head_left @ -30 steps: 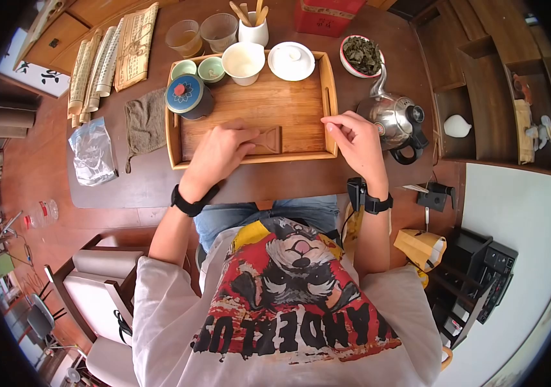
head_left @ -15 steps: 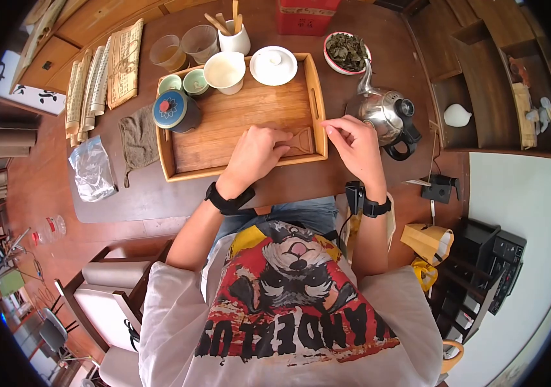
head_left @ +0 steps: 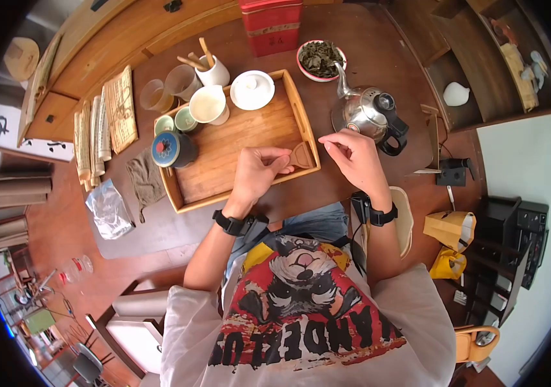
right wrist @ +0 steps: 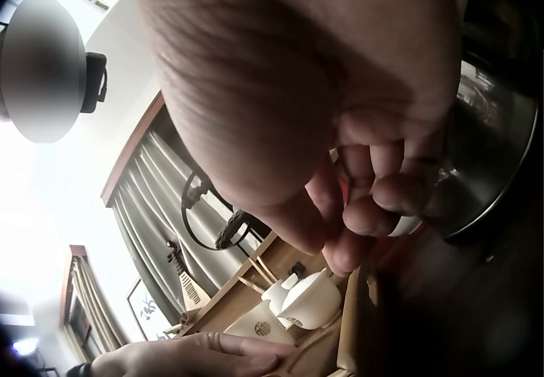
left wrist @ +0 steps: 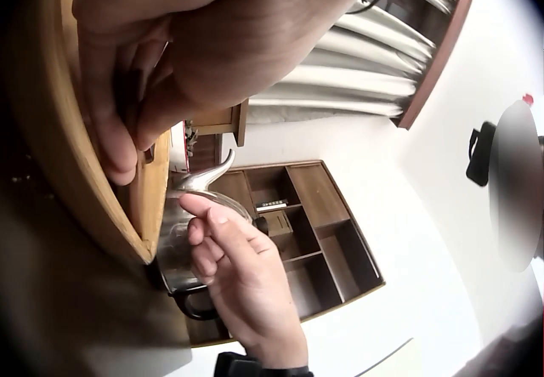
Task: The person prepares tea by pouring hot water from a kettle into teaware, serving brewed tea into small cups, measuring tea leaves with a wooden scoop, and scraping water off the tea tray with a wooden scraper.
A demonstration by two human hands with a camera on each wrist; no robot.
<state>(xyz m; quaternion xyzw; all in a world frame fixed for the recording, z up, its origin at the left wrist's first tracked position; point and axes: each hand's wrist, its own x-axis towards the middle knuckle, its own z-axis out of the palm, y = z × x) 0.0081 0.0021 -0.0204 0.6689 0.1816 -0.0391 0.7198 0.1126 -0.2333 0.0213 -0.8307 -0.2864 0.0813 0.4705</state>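
Note:
My left hand [head_left: 256, 171] pinches the handle end of a flat brown wooden tool with a flared end [head_left: 302, 156], low over the front right corner of the wooden tray [head_left: 217, 158]. Its fingertips cover part of that handle. Just beyond the tray's right rim is my right hand [head_left: 356, 161], fingers loosely curled, nothing visible in it; the steel kettle [head_left: 359, 116] stands close by. On the tray are a blue-lidded jar [head_left: 172, 149], two pale green cups [head_left: 186, 119], a white pitcher [head_left: 210, 106] and a white lidded bowl [head_left: 252, 90].
Behind the tray stand a white holder with wooden tools [head_left: 213, 72], two clear cups [head_left: 154, 97], a red box [head_left: 270, 29] and a bowl of tea leaves [head_left: 320, 60]. Leftward lie rolled scrolls [head_left: 104, 126], a brown cloth [head_left: 148, 180] and a plastic bag [head_left: 109, 209].
My left hand has carried the wooden tool rightward along the tray's front side to the right corner. The right hand has stayed by the right rim. The head view has turned.

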